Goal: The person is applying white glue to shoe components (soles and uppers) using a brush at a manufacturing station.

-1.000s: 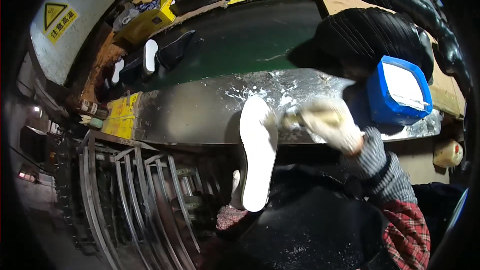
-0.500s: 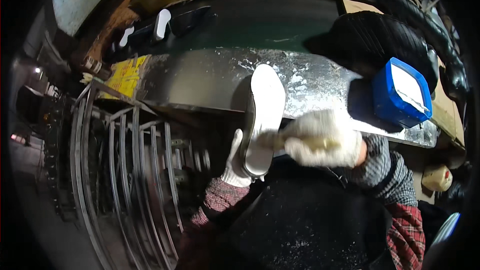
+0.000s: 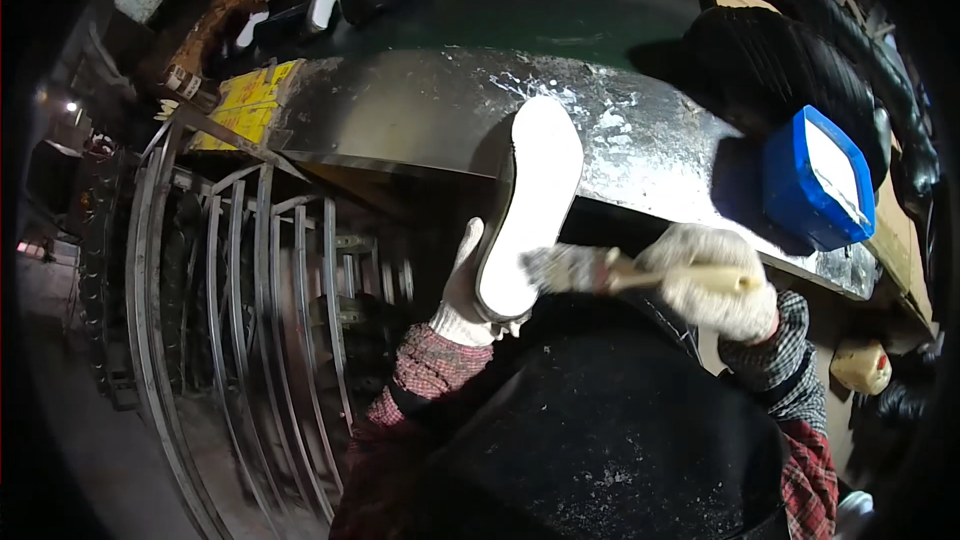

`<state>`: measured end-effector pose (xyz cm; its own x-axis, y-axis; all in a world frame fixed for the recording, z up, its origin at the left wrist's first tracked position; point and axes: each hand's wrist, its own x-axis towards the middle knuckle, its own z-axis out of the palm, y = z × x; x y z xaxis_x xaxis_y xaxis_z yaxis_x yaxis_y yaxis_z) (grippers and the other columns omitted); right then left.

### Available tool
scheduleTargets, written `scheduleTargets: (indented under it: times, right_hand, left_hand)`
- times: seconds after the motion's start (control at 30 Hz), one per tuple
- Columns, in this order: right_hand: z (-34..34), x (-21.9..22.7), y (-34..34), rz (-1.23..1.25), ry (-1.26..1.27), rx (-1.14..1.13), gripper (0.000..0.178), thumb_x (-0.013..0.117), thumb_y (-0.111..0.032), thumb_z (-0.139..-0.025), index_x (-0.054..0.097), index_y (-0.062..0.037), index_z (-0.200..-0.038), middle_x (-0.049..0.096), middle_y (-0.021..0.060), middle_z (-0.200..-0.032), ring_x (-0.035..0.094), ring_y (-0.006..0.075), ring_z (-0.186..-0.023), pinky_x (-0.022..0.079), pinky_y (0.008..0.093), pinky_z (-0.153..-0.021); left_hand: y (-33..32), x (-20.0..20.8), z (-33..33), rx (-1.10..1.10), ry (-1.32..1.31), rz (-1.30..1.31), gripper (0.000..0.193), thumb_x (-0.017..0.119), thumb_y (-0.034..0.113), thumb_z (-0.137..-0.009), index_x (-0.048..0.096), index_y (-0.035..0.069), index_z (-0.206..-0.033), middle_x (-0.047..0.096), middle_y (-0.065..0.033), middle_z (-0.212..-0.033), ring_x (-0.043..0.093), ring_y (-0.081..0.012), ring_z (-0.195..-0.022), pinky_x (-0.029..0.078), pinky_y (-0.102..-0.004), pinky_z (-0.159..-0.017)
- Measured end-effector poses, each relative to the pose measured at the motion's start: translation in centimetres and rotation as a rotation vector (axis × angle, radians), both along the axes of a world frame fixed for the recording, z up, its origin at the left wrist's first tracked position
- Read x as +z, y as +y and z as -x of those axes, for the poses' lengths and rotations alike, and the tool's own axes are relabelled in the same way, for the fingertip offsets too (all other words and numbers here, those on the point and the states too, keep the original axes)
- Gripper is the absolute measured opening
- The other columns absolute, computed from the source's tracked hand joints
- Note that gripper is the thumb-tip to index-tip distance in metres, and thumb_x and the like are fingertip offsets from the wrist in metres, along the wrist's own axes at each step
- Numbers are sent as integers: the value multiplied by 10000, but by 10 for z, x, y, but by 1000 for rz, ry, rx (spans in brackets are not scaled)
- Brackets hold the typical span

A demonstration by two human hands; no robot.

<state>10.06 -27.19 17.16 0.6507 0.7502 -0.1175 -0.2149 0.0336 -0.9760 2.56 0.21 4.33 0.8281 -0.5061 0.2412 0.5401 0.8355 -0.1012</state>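
Observation:
A shoe point(image 3: 545, 175) is held sole up, its long sole white all over with a thin dark edge along the left side. My left hand point(image 3: 463, 302), in a pale knit glove, grips it at the near end from below and the left, thumb up along the side. My gloved right hand point(image 3: 715, 278) is closed round the light handle of a flat paintbrush point(image 3: 570, 270). The brush's bristles touch the right side of the sole near its lower end. The shoe's upper is mostly hidden beneath the sole.
A blue tub point(image 3: 785, 180) of white liquid stands on the white-splashed metal ledge point(image 3: 380, 115) at right. Beyond runs a dark green belt point(image 3: 500, 15), with white-soled shoes point(image 3: 325, 2) at far left. A metal rack point(image 3: 270, 300) stands at left; a pale jug point(image 3: 862, 367) lies at right.
My right hand has drawn back to the right with the paintbrush, which now shows clearly instead of blurred. My left hand keeps its hold on the shoe. The whole view has shifted slightly.

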Motion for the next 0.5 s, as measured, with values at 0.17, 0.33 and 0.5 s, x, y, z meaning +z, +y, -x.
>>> scheduleTargets:
  times: [0.17,0.33,0.5]
  right_hand:
    - [-40,-26,22,60,-438,80,250,712,-166,-883,675,5,-1062,690,128,-981,656,202,-968,539,305,-826]
    - [-120,-38,27,110,-873,-315,234,667,-91,-902,661,-24,-1127,649,78,-1028,622,161,-920,524,282,-813]
    - [-105,-46,50,44,-945,-1,217,639,-236,-933,676,-23,-944,514,27,-569,486,106,-471,383,292,-455]
  left_hand:
    - [14,-17,10,29,102,-130,742,316,627,-961,353,73,-1454,553,-250,-1275,658,-401,-978,590,-566,-619]
    - [18,-43,25,64,207,-149,745,352,639,-947,348,110,-1472,543,-198,-1336,640,-372,-1054,580,-531,-764]
    - [28,-47,32,188,430,-390,769,499,650,-880,456,93,-1409,595,-205,-1257,653,-359,-963,558,-460,-771]
